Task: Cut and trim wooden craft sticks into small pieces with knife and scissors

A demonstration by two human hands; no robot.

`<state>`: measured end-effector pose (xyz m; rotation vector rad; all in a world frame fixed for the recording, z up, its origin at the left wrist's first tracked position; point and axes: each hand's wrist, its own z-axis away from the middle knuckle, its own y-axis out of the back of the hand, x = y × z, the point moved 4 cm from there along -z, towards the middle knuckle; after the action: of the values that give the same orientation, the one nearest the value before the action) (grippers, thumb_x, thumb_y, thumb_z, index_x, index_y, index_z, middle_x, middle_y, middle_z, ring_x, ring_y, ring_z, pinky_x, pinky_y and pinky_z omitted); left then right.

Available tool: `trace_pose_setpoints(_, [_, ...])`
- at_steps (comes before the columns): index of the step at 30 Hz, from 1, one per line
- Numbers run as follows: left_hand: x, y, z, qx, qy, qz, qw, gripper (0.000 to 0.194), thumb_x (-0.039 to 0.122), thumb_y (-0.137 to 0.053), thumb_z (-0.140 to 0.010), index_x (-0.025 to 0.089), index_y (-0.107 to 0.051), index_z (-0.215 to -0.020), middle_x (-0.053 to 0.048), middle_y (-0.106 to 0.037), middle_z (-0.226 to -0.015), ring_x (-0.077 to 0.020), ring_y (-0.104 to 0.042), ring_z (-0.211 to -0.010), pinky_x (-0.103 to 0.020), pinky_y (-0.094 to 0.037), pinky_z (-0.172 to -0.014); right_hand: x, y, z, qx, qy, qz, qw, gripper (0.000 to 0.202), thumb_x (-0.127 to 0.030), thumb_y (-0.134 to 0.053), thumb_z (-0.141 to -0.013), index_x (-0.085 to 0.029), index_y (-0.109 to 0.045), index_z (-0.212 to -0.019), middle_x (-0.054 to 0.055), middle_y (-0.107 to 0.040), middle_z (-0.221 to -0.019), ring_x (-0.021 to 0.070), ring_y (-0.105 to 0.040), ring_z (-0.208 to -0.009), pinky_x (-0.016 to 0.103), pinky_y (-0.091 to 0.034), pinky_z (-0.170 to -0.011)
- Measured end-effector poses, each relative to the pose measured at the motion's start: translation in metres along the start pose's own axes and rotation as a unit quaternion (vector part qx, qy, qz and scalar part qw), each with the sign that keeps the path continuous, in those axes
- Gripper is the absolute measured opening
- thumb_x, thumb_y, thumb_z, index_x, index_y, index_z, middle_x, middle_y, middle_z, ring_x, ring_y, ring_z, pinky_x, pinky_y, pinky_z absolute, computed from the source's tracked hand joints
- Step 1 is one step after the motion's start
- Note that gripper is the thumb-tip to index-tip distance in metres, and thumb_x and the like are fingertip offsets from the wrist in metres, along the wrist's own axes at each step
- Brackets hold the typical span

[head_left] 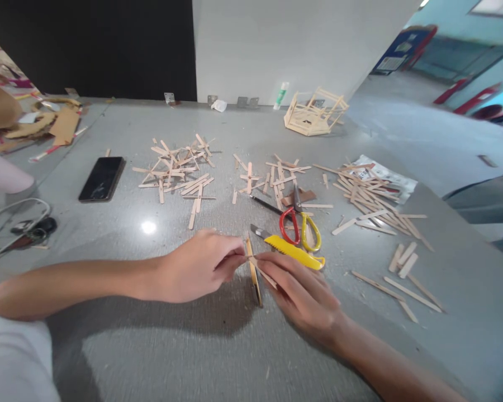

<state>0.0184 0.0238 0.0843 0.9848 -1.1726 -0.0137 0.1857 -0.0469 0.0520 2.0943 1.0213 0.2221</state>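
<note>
Between my two hands is a pale wooden craft stick [265,273]. My left hand [195,263] is closed in a pinch at its upper left end, thumb and fingertips together. My right hand [304,293] grips the same stick along its side, fingers lying over it. Directly under the stick, a narrow yellow and dark strip [252,275] lies on the grey table; its kind is unclear. Just beyond my right hand are a yellow-handled folding saw or knife [295,251] and scissors [299,223] with one red and one yellow loop.
Craft sticks lie in loose piles at the left [180,162], middle [276,173] and right [369,192]. A hexagonal stick frame [310,120] and a glue stick [281,95] stand at the back. A phone [102,178] and coiled cable [33,223] are at left. Another person's leg [482,198] shows at right.
</note>
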Motion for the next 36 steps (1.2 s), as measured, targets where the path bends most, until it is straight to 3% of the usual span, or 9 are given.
trace_pose_setpoints(7, [0.003,-0.004,0.004,0.032,-0.046,-0.047,0.997,0.028,0.013,-0.045,-0.095,0.018,-0.045,-0.067,0.007,-0.037,-0.054,-0.0084,-0.029,-0.048,-0.024,-0.023,-0.05,-0.014,-0.001,0.005,0.004,0.12,0.092,0.989,0.026,-0.002,-0.048,-0.092,0.004,-0.065,-0.111,0.025,-0.072,-0.104,0.0259,-0.07,-0.102,0.032,-0.061,-0.079])
trace_pose_setpoints(14, [0.001,-0.008,0.006,0.046,-0.074,-0.054,0.995,0.026,0.011,-0.044,-0.096,0.017,-0.048,-0.071,0.006,-0.043,-0.057,-0.0083,-0.035,-0.048,-0.024,-0.024,-0.049,-0.018,0.0,0.005,-0.007,0.065,0.097,0.993,0.024,0.001,-0.054,-0.089,0.003,-0.066,-0.11,0.024,-0.073,-0.102,0.0244,-0.069,-0.105,0.029,-0.06,-0.084])
trace_pose_setpoints(20, [0.003,-0.009,0.009,0.047,-0.059,-0.089,0.993,0.025,0.014,-0.042,-0.099,0.017,-0.052,-0.077,0.005,-0.048,-0.058,-0.009,-0.042,-0.049,-0.023,-0.028,-0.05,-0.018,-0.001,0.001,0.005,0.113,0.099,0.989,0.022,-0.001,-0.047,-0.093,0.001,-0.067,-0.104,0.023,-0.071,-0.097,0.0248,-0.07,-0.097,0.027,-0.06,-0.071])
trace_pose_setpoints(24, [0.0,-0.012,0.009,0.041,-0.05,-0.123,0.99,0.024,0.015,-0.04,-0.1,0.017,-0.052,-0.08,0.004,-0.048,-0.06,-0.0106,-0.042,-0.05,-0.025,-0.027,-0.05,-0.017,-0.002,0.001,-0.012,0.059,0.092,0.994,0.019,0.0,-0.052,-0.091,0.0,-0.065,-0.105,0.019,-0.072,-0.094,0.0207,-0.071,-0.089,0.025,-0.058,-0.073])
trace_pose_setpoints(29, [-0.011,-0.021,0.003,0.005,-0.044,-0.118,0.992,0.022,0.014,-0.038,-0.099,0.018,-0.051,-0.082,0.003,-0.048,-0.061,-0.0123,-0.042,-0.05,-0.026,-0.026,-0.051,-0.012,-0.01,0.007,-0.034,0.032,0.058,0.997,0.025,-0.001,-0.044,-0.095,-0.006,-0.061,-0.112,0.015,-0.073,-0.096,0.0203,-0.071,-0.094,0.026,-0.058,-0.074])
trace_pose_setpoints(36, [-0.038,-0.036,-0.012,0.0,-0.034,-0.081,0.996,0.026,0.019,-0.038,-0.099,0.019,-0.045,-0.074,0.002,-0.049,-0.06,-0.0129,-0.045,-0.053,-0.026,-0.028,-0.054,0.006,-0.036,0.01,-0.092,-0.001,0.024,0.995,0.021,-0.007,-0.036,-0.1,-0.012,-0.057,-0.1,0.008,-0.066,-0.082,0.0162,-0.065,-0.07,0.025,-0.053,-0.059])
